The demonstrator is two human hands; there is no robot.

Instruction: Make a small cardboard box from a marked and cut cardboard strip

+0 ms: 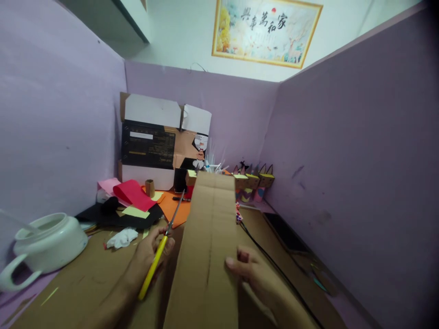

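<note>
My left hand (154, 253) is closed around yellow-handled scissors (153, 268), seen nearly edge-on, with the metal blades pointing up and away. Just right of the blades stands a long brown cardboard piece (212, 228), tall and narrow in view, with a dark line or slit down its lower middle. At its right edge, my right hand (255, 274) grips the cardboard, thumb on the near face and the other fingers partly hidden behind. The scissors are apart from the cardboard.
A white pot (51, 244) sits at left, near a crumpled tissue (122, 238) and red sheet (135, 194). Behind lean an unfolded printed box (149, 144) and several small basket-like crafts (265, 180). A phone-like dark slab (284, 232) and black cable (267, 256) lie right; purple walls enclose the table.
</note>
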